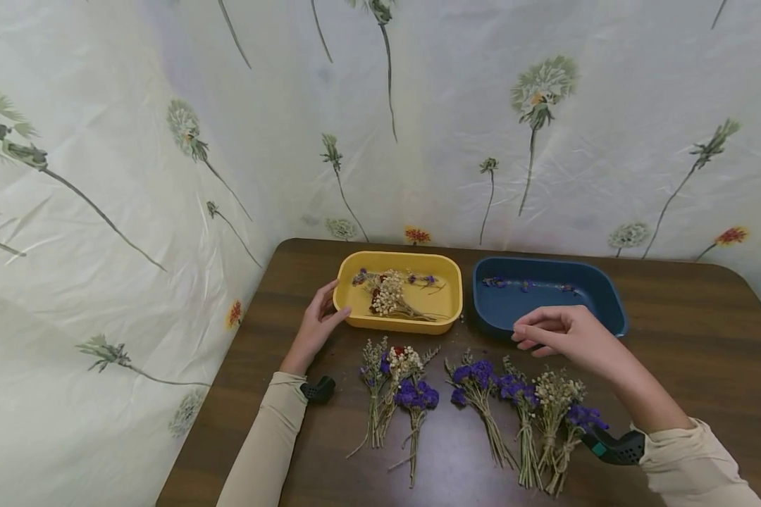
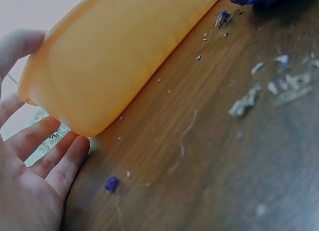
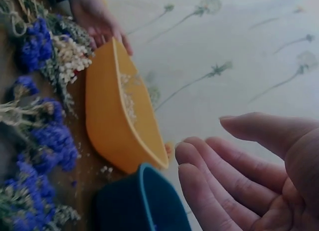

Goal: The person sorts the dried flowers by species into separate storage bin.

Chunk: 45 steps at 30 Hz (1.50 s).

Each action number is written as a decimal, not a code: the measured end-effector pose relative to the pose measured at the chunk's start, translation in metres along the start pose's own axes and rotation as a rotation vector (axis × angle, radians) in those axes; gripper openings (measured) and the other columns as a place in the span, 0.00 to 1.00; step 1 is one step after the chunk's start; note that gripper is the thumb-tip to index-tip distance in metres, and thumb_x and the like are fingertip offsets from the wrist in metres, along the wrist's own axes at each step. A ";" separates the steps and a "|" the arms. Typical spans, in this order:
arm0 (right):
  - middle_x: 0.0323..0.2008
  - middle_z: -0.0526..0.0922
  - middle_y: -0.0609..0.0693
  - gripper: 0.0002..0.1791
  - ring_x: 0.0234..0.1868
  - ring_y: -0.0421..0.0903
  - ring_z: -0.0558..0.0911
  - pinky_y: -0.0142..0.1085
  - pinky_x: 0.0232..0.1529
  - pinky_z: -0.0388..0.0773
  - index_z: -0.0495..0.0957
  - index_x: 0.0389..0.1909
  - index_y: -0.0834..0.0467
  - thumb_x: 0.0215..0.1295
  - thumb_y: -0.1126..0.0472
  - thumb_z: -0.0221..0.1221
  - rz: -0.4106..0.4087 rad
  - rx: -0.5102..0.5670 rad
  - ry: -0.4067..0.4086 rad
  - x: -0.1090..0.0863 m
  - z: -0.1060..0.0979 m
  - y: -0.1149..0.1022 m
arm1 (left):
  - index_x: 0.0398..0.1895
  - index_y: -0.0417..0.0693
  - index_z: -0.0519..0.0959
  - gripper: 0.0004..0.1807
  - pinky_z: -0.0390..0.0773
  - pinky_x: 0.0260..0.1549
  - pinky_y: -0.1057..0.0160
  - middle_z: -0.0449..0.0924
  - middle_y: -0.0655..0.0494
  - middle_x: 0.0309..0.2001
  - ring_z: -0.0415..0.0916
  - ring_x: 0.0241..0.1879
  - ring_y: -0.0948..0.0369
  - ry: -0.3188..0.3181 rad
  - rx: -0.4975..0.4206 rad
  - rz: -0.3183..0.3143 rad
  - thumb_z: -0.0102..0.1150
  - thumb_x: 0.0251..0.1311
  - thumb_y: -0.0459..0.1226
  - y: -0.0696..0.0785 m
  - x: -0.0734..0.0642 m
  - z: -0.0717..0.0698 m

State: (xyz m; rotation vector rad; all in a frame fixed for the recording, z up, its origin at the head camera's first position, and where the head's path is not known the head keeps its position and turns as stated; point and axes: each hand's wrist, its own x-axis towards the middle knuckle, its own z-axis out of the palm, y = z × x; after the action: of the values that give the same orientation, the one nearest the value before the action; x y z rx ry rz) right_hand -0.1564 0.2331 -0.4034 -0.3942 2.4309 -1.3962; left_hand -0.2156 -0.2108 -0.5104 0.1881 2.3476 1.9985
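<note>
My left hand (image 1: 318, 326) touches the left end of a yellow tray (image 1: 452, 325), its thumb at the front corner of the rim. In the left wrist view, the fingers (image 2: 62, 163) lie spread and nearly straight along the tray's outer end. A small dried bouquet (image 1: 391, 294) with white and red flowers lies inside, beside loose purple sprigs. My right hand (image 1: 564, 336) hovers over the front rim of a blue tray (image 1: 602, 289). Its fingers (image 3: 234, 176) bend loosely, the thumb apart from them, with nothing held. Small purple flower pieces (image 1: 525, 286) lie in the blue tray.
Several tied dried bouquets lie on the dark wooden table (image 1: 678, 331) in front of the trays, including a purple one (image 1: 416, 396) and a white one (image 1: 554, 401). Crumbs and a purple petal (image 2: 111, 184) are scattered about. A flower-printed curtain (image 1: 418, 176) hangs behind.
</note>
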 end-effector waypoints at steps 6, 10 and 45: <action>0.40 0.92 0.46 0.18 0.40 0.40 0.90 0.40 0.41 0.88 0.82 0.54 0.66 0.77 0.56 0.59 0.020 0.022 0.015 -0.015 -0.003 0.021 | 0.81 0.48 0.58 0.38 0.67 0.72 0.41 0.58 0.43 0.80 0.63 0.76 0.44 0.001 -0.007 -0.014 0.61 0.72 0.38 -0.001 0.000 0.000; 0.40 0.92 0.45 0.17 0.40 0.43 0.91 0.42 0.40 0.88 0.81 0.55 0.68 0.77 0.58 0.58 0.026 0.056 0.009 -0.026 -0.004 0.035 | 0.81 0.48 0.58 0.38 0.67 0.72 0.41 0.58 0.42 0.80 0.63 0.76 0.43 -0.001 -0.005 -0.011 0.62 0.72 0.37 0.000 -0.001 0.000; 0.26 0.91 0.49 0.22 0.26 0.41 0.88 0.33 0.29 0.85 0.89 0.39 0.63 0.66 0.45 0.69 0.419 -0.125 0.172 -0.085 0.042 0.081 | 0.82 0.49 0.57 0.38 0.69 0.70 0.42 0.62 0.40 0.78 0.64 0.74 0.43 -0.024 -0.021 -0.016 0.61 0.73 0.38 0.000 -0.002 -0.001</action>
State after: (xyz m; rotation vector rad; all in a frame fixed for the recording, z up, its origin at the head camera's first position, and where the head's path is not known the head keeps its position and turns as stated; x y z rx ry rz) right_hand -0.0686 0.2728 -0.4827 0.2113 2.5478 -1.1385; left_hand -0.2140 -0.2120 -0.5102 0.1912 2.3052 2.0019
